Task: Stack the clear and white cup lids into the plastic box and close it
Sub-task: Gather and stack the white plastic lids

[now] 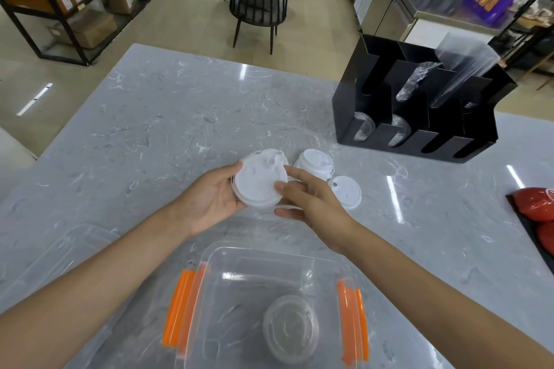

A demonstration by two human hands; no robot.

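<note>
My left hand [211,202] grips a small stack of white cup lids [257,186] above the marble counter. My right hand [308,199] is beside the stack, its fingertips touching the stack's right edge and its fingers loosely bent. Another stack of white lids [314,163] and a single white lid [346,190] lie on the counter just behind my right hand. The clear plastic box [269,260] with orange latches [180,308] stands open at the near edge. A stack of clear lids [290,328] sits inside it.
The box's clear cover [54,266] lies on the counter at the left. A black cup and lid organiser [419,105] stands at the back right. Red lids on a dark tray [536,207] sit at the right edge. A chair [257,0] and shelves stand beyond the counter.
</note>
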